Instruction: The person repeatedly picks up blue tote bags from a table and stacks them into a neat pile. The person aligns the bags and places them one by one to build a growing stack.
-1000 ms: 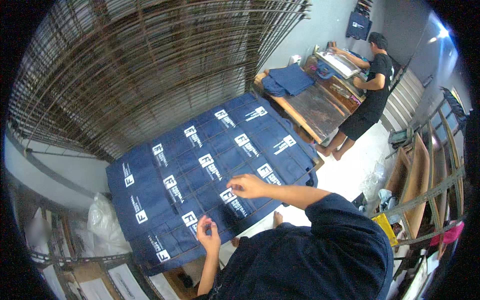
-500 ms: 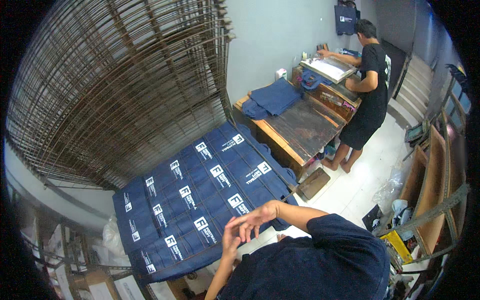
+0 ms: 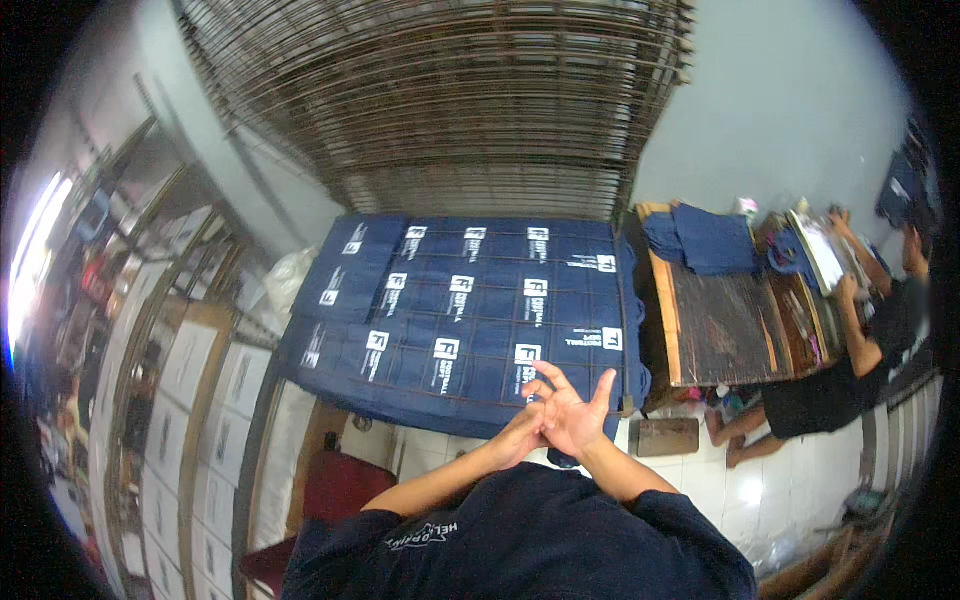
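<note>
My two hands meet in front of my chest, over the near edge of a rack layer of dark blue printed cloth pieces [image 3: 470, 320]. The right hand [image 3: 575, 418] is palm up with its thumb and fingers spread, holding nothing. Against its palm rests my left hand [image 3: 520, 438], its fingers partly hidden where the hands touch; no object shows in it. The blue pieces carry white prints and lie in rows on a wire rack layer, with thin rods crossing over them.
Above the cloth rises a stack of raised wire racks [image 3: 480, 110]. At right stands a dark wooden table [image 3: 725, 330] with folded blue cloth [image 3: 715, 238]; beyond it a person [image 3: 850, 370] works at a framed screen [image 3: 820, 255]. Boxes [image 3: 185, 420] line the left; a red chair [image 3: 345, 485] stands nearby.
My view has turned right-to-left, so the rack now lies straight ahead and the person sits farther right. My right hand has turned palm up, and the left has come against its palm.
</note>
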A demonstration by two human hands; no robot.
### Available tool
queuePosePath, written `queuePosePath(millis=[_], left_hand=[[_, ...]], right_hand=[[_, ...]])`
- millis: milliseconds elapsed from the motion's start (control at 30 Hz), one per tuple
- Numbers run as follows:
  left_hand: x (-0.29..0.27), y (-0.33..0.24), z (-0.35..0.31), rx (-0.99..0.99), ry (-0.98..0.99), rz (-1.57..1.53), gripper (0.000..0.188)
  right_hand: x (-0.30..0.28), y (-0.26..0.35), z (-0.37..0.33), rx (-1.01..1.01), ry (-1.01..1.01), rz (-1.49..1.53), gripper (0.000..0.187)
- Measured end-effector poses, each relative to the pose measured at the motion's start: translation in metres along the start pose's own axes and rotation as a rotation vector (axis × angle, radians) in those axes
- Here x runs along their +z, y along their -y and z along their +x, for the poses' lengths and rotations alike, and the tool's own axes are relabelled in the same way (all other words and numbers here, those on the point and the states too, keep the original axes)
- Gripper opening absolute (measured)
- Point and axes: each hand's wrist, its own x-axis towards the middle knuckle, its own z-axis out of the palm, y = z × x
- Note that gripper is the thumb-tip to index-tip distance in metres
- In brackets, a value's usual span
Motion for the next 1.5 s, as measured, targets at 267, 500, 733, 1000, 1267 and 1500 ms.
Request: queuePosePath(millis=[267, 500, 733, 1000, 1267, 1500], left_hand=[[0.007, 0.012, -0.001, 0.094, -0.302, -0.075, 0.019], [0.007, 0.009, -0.005, 0.153, -0.414, 0.010, 0.018], [0.015, 0.006, 0.003, 0.176, -0.271, -0.305, 0.023], [0.017, 0.003, 0.011, 0.313, -0.223, -0.185, 0.019], [0.029, 0.002, 0.013, 0.331, -0.445, -0.019, 0.020], [0.013, -0.002, 0.013, 0.085, -0.453, 0.004, 0.023]], right_hand=[[-0.015, -0.009, 0.004, 0.052, 0.015, 0.000, 0.101], [-0.002, -0.021, 0.013, 0.066, -0.126, -0.043, 0.086], [0.001, -0.019, 0.010, 0.048, -0.091, -0.109, 0.080], [0.004, -0.022, 0.013, -0.034, -0.125, -0.108, 0.081], [0.005, -0.020, 0.011, -0.011, -0.216, -0.038, 0.071], [-0.019, -0.017, 0.015, 0.088, -0.303, -0.069, 0.053]])
